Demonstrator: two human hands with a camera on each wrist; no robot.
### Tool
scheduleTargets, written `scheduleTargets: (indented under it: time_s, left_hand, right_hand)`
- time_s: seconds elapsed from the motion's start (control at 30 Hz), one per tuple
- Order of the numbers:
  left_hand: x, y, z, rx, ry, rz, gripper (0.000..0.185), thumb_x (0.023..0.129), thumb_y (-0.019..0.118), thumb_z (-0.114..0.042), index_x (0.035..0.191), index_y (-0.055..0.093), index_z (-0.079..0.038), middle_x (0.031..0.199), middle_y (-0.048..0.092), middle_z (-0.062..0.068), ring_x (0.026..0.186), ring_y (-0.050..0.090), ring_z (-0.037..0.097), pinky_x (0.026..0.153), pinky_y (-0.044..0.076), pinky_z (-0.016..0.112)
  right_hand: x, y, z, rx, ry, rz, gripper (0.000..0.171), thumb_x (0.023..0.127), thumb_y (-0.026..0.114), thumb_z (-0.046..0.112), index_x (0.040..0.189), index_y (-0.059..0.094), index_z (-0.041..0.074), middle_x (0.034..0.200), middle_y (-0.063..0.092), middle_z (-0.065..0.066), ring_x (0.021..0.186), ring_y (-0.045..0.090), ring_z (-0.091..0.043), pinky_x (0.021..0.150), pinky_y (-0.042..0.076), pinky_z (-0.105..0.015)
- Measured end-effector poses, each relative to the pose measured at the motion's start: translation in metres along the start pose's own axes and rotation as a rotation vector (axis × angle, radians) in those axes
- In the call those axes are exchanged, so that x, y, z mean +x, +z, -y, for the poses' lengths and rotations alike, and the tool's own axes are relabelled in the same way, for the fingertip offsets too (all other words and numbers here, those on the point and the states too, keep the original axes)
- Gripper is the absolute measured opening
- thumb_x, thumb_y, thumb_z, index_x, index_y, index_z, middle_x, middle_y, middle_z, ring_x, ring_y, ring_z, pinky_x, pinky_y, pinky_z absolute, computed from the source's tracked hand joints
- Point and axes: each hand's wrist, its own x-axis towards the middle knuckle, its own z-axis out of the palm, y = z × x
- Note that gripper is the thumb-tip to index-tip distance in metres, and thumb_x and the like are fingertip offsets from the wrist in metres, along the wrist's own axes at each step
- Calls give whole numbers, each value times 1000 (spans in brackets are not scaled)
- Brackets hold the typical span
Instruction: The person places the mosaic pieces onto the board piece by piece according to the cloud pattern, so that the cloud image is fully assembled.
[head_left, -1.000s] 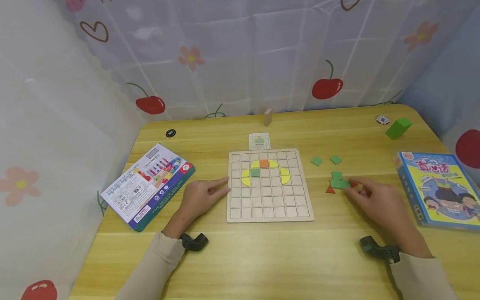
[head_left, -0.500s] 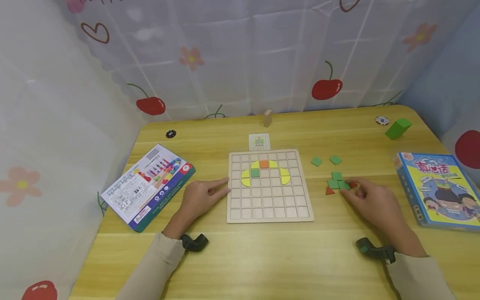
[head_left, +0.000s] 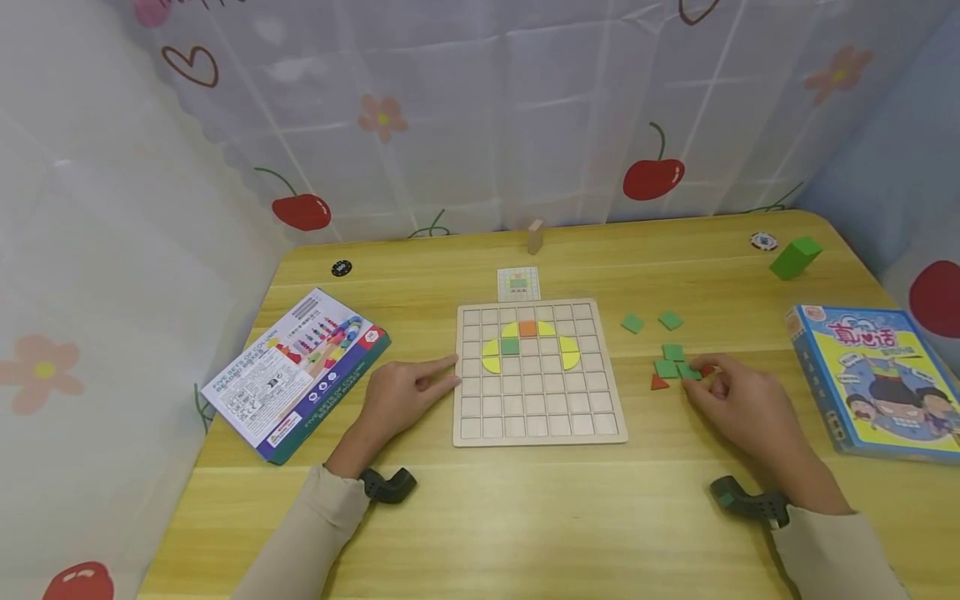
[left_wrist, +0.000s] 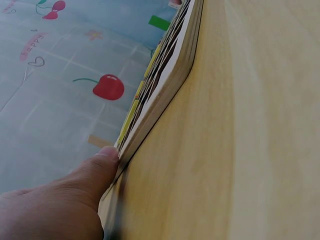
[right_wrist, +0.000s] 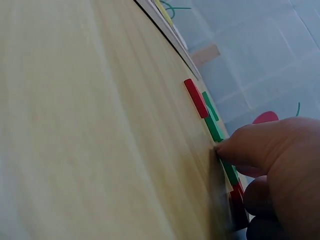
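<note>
A wooden grid board [head_left: 540,417] lies at the table's middle, with yellow, green and orange tiles in its upper rows. My left hand [head_left: 450,371] rests at its left edge, index finger straight along the rim. In the left wrist view the thumb [left_wrist: 100,165] touches the board's edge [left_wrist: 165,80]. My right hand [head_left: 696,377] sits at a cluster of green square tiles [head_left: 670,360] right of the board. Thumb and index finger pinch the nearest green tile [head_left: 688,372]. In the right wrist view the thumb [right_wrist: 250,145] meets that tile's edge [right_wrist: 216,131]. A red triangle [head_left: 659,382] lies beside the cluster.
Two more green tiles [head_left: 632,323] [head_left: 671,320] lie further back. A pattern card [head_left: 518,283] and a wooden block [head_left: 535,236] sit behind the board. A game box [head_left: 296,371] lies left, a blue box [head_left: 877,379] right, and a green block [head_left: 797,256] far right.
My right hand has crept slightly left and closed onto the green tiles, nudging the nearest one. The left hand and the board have not moved.
</note>
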Motion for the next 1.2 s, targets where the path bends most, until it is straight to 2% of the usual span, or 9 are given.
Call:
scheduleTargets:
  time_s: [0.27, 0.47, 0.9, 1.07, 1.2]
  left_hand:
    - [0, -1, -1, -1, -3, 6, 38, 95, 69, -52, 128, 73, -33, 53, 32, -13, 49, 23, 4, 49, 21, 28]
    - [0, -2, -2, -4, -10, 14, 38, 95, 69, -52, 128, 74, -32, 52, 31, -13, 49, 22, 4, 49, 21, 28]
    - [-1, -2, -2, 2, -6, 13, 39, 95, 69, -51, 128, 73, -31, 52, 31, -13, 49, 23, 4, 49, 21, 28]
    - [0, -1, -1, 3, -16, 20, 39, 95, 69, -53, 128, 73, -33, 51, 30, -14, 49, 23, 4, 50, 22, 28]
    - [-1, -2, -1, -1, -22, 15, 39, 95, 69, -54, 128, 73, -34, 52, 31, -14, 49, 24, 4, 50, 22, 28]
  right_hand:
    - [0, -3, 0, -10, 3, 28, 45, 96, 74, 33, 127, 65, 1, 61, 49, 3, 51, 42, -15, 47, 29, -30]
    - [-1, -3, 0, -11, 9, 32, 44, 96, 73, 36, 125, 68, 2, 61, 48, 3, 51, 41, -15, 47, 28, -30]
    - [-1, -2, 5, 19, 41, 1, 45, 96, 72, 35, 123, 64, 0, 63, 52, 1, 52, 44, -16, 48, 31, -30]
    - [1, 0, 17, 47, 7, -45, 42, 94, 75, 34, 120, 66, 1, 62, 49, 2, 50, 40, -16, 46, 30, -30]
    - [6, 11, 39, 66, -84, -64, 37, 92, 77, 32, 114, 69, 4, 59, 47, 5, 48, 39, -12, 45, 31, -29]
